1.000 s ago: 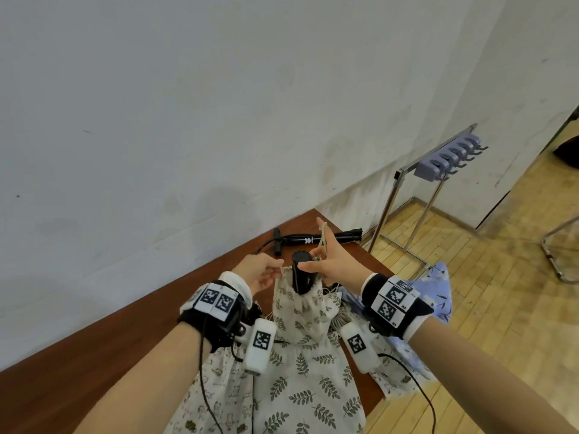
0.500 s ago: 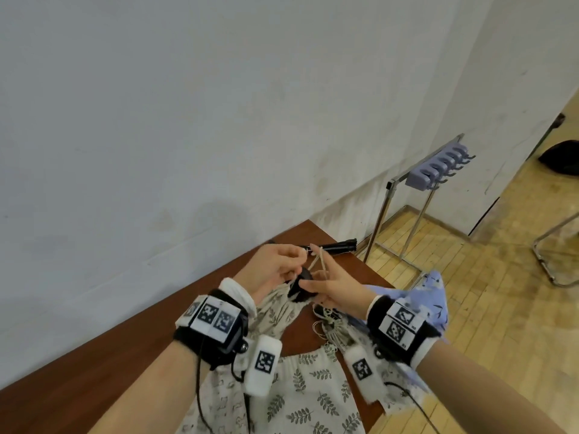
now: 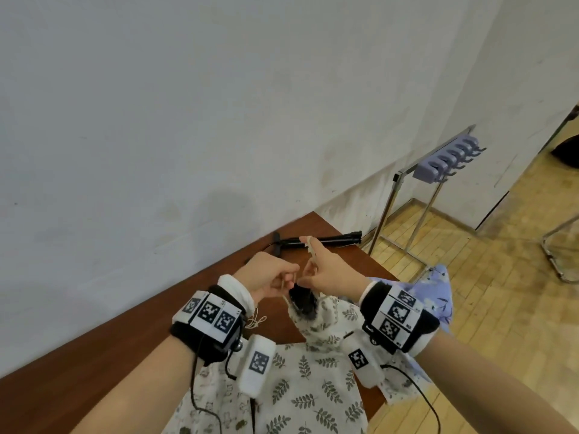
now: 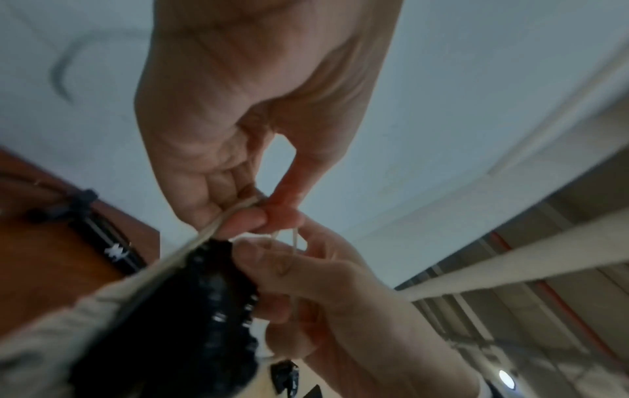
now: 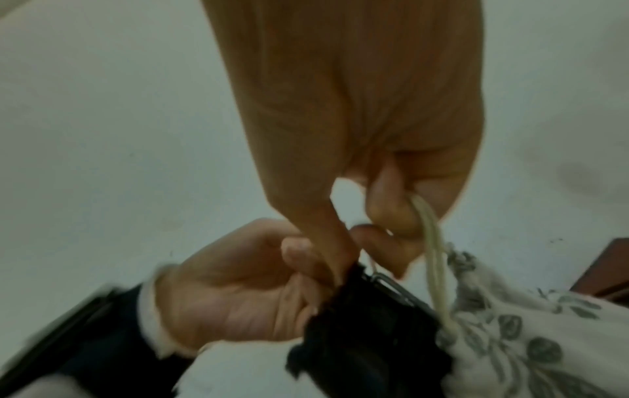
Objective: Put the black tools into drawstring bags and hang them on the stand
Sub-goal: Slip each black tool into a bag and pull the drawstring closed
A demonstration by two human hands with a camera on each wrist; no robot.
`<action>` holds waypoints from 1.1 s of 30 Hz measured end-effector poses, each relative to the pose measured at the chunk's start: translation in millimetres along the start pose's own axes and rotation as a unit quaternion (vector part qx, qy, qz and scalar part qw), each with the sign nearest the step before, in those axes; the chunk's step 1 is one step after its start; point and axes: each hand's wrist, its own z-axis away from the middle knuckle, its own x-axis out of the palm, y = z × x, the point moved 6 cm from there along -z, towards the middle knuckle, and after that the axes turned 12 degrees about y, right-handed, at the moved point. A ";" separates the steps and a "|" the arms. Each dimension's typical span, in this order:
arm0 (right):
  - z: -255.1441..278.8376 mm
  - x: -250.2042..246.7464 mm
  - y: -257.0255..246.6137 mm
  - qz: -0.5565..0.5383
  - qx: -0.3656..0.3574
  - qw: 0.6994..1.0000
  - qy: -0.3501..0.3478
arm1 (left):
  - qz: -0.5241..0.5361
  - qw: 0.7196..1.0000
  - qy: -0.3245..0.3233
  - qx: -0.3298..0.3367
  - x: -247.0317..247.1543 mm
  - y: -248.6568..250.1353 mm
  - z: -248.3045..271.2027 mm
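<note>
A leaf-print drawstring bag (image 3: 316, 374) lies on the brown table (image 3: 94, 355) with a black tool (image 3: 302, 301) showing in its gathered mouth. My left hand (image 3: 289, 277) pinches the bag's cream cord (image 4: 204, 237) just above the tool (image 4: 204, 309). My right hand (image 3: 310, 274) pinches the cord (image 5: 432, 242) on the other side, and the cord runs up along its raised index finger. A second long black tool (image 3: 329, 241) lies at the table's far corner. The metal stand (image 3: 388, 208) with purple hooks (image 3: 448, 161) is on the floor to the right.
A light blue patterned bag (image 3: 438, 296) hangs over the table's right edge. More printed fabric (image 3: 216, 411) lies under my left forearm. A white wall runs close behind the table. Wooden floor and a metal chair leg (image 3: 560, 245) are at the right.
The black tool stood high out of the bag mouth with my right hand on it; now only its top shows. Both hands have moved onto the cord at the mouth.
</note>
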 end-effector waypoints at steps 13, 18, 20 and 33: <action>-4.3 -11.7 36.3 -0.096 0.050 0.991 0.082 | 0.139 0.988 -0.034 0.057 23.4 17.2 -11.9; -11.8 -22.4 47.0 -0.084 0.063 0.992 0.077 | 0.154 0.975 -0.073 0.139 29.7 35.4 -6.5; -10.7 -22.3 46.7 -0.068 0.065 0.994 0.057 | 0.142 0.970 -0.093 0.175 35.8 40.2 -0.5; 2.9 -63.6 20.5 0.026 0.036 0.992 0.118 | -0.023 0.963 -0.099 0.249 41.2 51.3 2.1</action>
